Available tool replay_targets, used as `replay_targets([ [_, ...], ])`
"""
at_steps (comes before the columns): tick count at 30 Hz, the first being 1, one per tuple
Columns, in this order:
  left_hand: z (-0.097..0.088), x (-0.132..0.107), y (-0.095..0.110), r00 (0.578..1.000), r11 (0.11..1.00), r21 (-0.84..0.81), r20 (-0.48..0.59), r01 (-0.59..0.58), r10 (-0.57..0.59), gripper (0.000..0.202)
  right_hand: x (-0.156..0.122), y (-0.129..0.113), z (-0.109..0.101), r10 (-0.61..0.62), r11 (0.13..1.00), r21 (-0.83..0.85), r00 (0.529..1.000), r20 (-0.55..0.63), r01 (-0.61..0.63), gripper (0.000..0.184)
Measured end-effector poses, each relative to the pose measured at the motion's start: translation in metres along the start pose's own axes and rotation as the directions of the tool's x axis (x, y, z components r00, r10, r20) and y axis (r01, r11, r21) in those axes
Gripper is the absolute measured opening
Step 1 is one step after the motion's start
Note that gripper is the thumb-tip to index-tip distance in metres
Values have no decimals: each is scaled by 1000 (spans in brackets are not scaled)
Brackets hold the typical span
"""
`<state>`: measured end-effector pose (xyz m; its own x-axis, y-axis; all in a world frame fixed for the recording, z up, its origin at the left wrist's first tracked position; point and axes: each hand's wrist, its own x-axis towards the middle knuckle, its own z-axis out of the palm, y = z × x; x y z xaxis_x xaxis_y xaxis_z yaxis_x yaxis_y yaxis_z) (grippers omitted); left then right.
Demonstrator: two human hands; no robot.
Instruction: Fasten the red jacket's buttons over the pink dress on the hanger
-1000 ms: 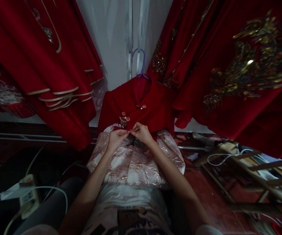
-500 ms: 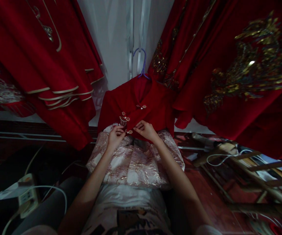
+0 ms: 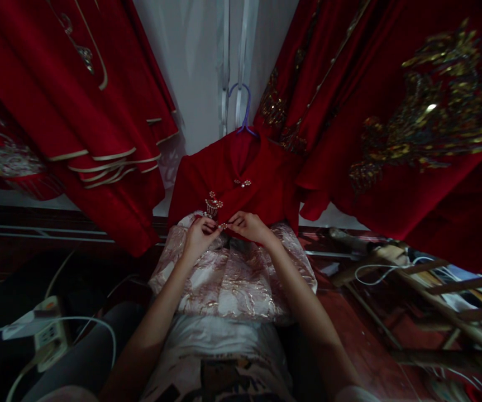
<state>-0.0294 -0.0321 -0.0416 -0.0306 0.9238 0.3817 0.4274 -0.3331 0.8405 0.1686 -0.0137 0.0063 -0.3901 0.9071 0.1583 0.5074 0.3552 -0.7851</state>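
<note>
A short red jacket (image 3: 241, 162) hangs from a purple hanger (image 3: 246, 109), its lower front lying toward my lap. At its front hem, my left hand (image 3: 200, 237) pinches a small beaded clasp (image 3: 223, 225) between thumb and fingers. My right hand (image 3: 249, 228) is closed in a pinch on the clasp's other side, the fingertips of both hands almost meeting. Exactly what each fingertip grips is partly hidden. Just above my left hand sits a fan-shaped beaded ornament (image 3: 213, 204) with hanging strands. Another beaded clasp (image 3: 243, 183) is near the neckline. Shiny pink brocade fabric (image 3: 241, 285) spreads beneath my hands.
Red garments with pale trim (image 3: 110, 151) hang at left; a red garment with gold sequins (image 3: 437, 111) hangs at right. A power strip (image 3: 50, 335) with white cables is at lower left. A wooden frame (image 3: 391, 312) with papers stands on the red floor at right.
My hands have come closer together at the hem clasp. The left hand shifted slightly right, its thumb now at the clasp; the right hand dipped a little. The jacket hangs nearly as before.
</note>
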Motion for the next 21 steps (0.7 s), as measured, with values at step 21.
replay_targets([
  [21,1,9,16,976,860,-467,29,206,-218,31,-5,-5,-14,4,985,169,977,214,-41,19],
])
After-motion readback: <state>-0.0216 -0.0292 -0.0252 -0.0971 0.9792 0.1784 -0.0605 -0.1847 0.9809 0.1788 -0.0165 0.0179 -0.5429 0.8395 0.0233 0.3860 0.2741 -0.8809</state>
